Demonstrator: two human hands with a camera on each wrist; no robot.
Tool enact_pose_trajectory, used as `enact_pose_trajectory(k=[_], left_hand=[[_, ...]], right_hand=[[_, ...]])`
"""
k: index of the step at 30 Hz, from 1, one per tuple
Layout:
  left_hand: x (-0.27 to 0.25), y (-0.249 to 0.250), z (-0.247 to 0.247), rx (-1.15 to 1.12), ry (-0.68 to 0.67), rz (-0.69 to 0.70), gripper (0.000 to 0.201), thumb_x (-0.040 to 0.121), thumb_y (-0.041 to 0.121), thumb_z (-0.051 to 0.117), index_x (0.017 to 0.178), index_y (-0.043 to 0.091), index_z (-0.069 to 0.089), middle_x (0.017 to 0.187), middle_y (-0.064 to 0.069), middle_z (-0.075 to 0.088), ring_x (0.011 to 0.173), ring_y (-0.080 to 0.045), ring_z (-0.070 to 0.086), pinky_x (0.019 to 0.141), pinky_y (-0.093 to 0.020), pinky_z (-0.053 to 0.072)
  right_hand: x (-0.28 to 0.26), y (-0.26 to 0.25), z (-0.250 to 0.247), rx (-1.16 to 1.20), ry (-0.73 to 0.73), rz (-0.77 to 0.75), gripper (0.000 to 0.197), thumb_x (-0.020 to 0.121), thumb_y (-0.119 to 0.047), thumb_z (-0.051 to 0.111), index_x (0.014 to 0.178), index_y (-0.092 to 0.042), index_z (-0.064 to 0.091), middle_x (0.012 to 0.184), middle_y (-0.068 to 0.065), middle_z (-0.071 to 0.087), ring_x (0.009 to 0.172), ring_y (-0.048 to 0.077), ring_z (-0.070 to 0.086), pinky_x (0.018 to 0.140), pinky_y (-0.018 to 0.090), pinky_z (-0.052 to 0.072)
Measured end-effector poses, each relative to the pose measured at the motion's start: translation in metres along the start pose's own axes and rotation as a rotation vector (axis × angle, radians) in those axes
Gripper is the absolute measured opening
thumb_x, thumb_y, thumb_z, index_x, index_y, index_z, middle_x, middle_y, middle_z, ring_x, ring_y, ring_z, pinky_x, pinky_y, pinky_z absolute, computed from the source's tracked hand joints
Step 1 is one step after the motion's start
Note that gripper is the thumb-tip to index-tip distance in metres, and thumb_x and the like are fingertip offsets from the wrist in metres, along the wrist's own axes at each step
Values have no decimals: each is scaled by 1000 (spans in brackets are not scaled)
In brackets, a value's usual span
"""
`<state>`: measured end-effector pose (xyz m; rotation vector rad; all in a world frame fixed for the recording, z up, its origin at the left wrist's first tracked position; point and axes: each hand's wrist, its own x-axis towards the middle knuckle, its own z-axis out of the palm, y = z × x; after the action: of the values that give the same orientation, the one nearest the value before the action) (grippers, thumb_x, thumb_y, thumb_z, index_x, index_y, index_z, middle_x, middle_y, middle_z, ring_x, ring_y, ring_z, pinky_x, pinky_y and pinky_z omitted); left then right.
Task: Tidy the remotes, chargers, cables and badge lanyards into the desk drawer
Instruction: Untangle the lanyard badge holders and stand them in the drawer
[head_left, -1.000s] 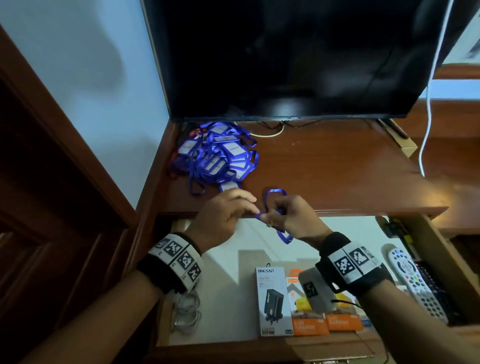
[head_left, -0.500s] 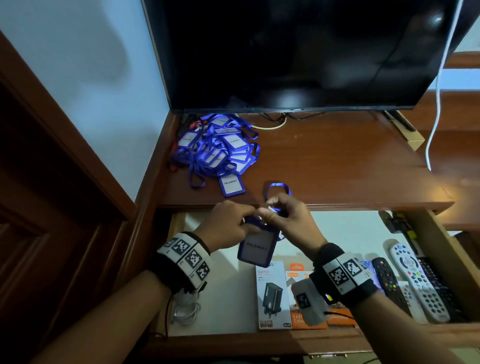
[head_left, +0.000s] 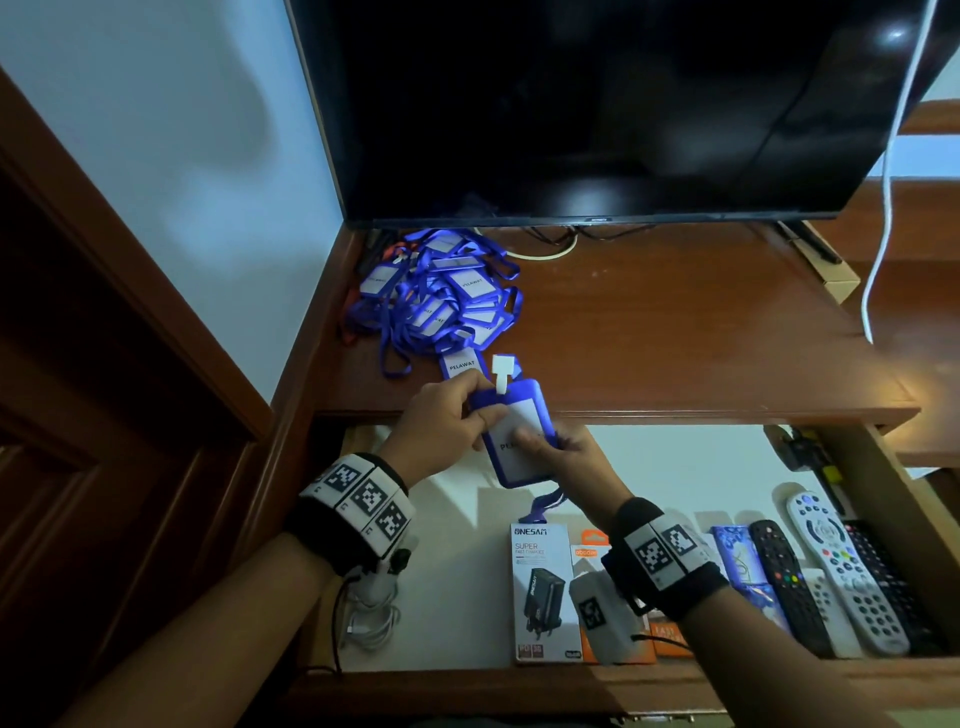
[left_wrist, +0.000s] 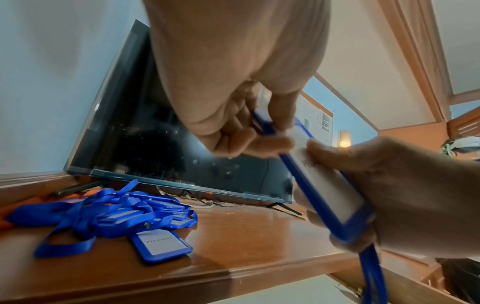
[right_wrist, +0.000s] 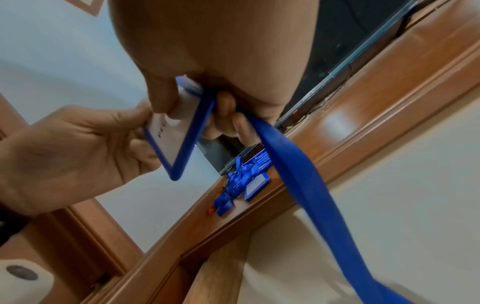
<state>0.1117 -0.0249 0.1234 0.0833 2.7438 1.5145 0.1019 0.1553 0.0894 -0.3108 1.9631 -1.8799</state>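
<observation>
A blue badge holder (head_left: 519, 441) with a white card and a white clip on top is held upright over the desk's front edge. My left hand (head_left: 480, 415) pinches its upper left edge and my right hand (head_left: 532, 441) grips its lower part. In the left wrist view my left hand (left_wrist: 262, 142) pinches the badge holder (left_wrist: 327, 191). The right wrist view has my right hand (right_wrist: 192, 102) on the badge holder (right_wrist: 176, 133), and its blue strap (right_wrist: 298, 174) hangs down toward the open drawer (head_left: 457, 525). A pile of blue badge lanyards (head_left: 441, 296) lies on the desk at the back left.
The drawer holds a coiled white cable (head_left: 371, 618) at the left, charger boxes (head_left: 543, 587) in the middle and several remotes (head_left: 841, 571) at the right. A dark TV (head_left: 597, 104) stands at the back of the desk top (head_left: 675, 338). A white cord (head_left: 883, 208) hangs at the right.
The hands went from pinching the strap loop to holding the badge holder itself. The holder has been lifted and turned clip-up, and the strap now trails below it.
</observation>
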Motion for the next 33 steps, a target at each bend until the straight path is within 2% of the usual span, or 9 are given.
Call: enact_pose_trajectory(k=[4, 9, 13, 16, 19, 26, 28, 30, 33], left_hand=[[1, -1, -10, 149, -213, -109, 31, 82, 31, 72, 106, 24, 53, 92, -1, 71, 76, -15, 68, 80, -36, 53], [-3, 5, -14, 331, -263, -3, 91, 71, 29, 81, 144, 27, 26, 128, 10, 49, 110, -6, 50, 95, -25, 42], [-5, 7, -17, 512, -496, 47, 54, 77, 31, 75, 127, 25, 56, 119, 11, 58, 103, -5, 53, 90, -24, 45], [-9, 10, -19, 626, -640, -27, 21, 86, 36, 64, 97, 18, 66, 84, 1, 63, 78, -13, 56, 69, -26, 44], [-12, 8, -20, 592, -679, -46, 15, 87, 32, 65, 81, 18, 62, 76, -2, 62, 66, -11, 51, 64, -26, 43], [-13, -1, -26, 433, -580, -110, 17, 84, 24, 70, 88, 7, 67, 76, -7, 63, 65, -12, 53, 67, -26, 45], [-11, -1, -29, 378, -529, -126, 12, 83, 19, 71, 92, 10, 69, 81, -12, 68, 69, -13, 57, 71, -26, 48], [-8, 1, -34, 344, -461, -112, 12, 82, 16, 72, 93, 11, 71, 83, -13, 71, 69, -12, 58, 70, -24, 48], [-3, 3, -39, 257, -366, -116, 14, 82, 13, 72, 95, 7, 70, 88, -11, 73, 79, -18, 66, 74, -24, 50]], right_hand=[[1, 1, -4, -177, -55, 78, 27, 89, -26, 65, 85, 0, 66, 73, 5, 61, 64, 13, 55, 64, 29, 45], [4, -3, -3, -551, -247, 181, 23, 87, -29, 68, 68, -18, 62, 62, -3, 57, 51, 6, 49, 53, 17, 38], [2, -9, 6, -671, -349, 163, 24, 86, -30, 69, 65, -24, 60, 58, -6, 51, 51, 8, 44, 53, 20, 35], [2, -10, 6, -671, -365, 148, 25, 84, -30, 71, 63, -22, 60, 58, -3, 52, 51, 8, 45, 54, 22, 37], [3, -7, 2, -612, -341, 136, 27, 82, -27, 74, 60, -18, 61, 53, -7, 52, 46, 5, 45, 50, 20, 37], [-1, -9, -5, -347, -275, 141, 24, 81, -20, 74, 62, -13, 62, 48, -9, 54, 44, 3, 48, 44, 13, 36], [-2, -6, -9, -325, -245, 131, 16, 78, -22, 77, 74, -10, 69, 62, -1, 64, 54, 7, 56, 51, 19, 46], [-3, -1, -12, -271, -205, 158, 19, 75, -26, 80, 89, -15, 72, 82, 13, 70, 71, 19, 66, 64, 39, 59], [-6, 4, -15, -185, -155, 167, 25, 70, -31, 81, 93, -25, 72, 95, 12, 72, 90, 26, 68, 68, 64, 54]])
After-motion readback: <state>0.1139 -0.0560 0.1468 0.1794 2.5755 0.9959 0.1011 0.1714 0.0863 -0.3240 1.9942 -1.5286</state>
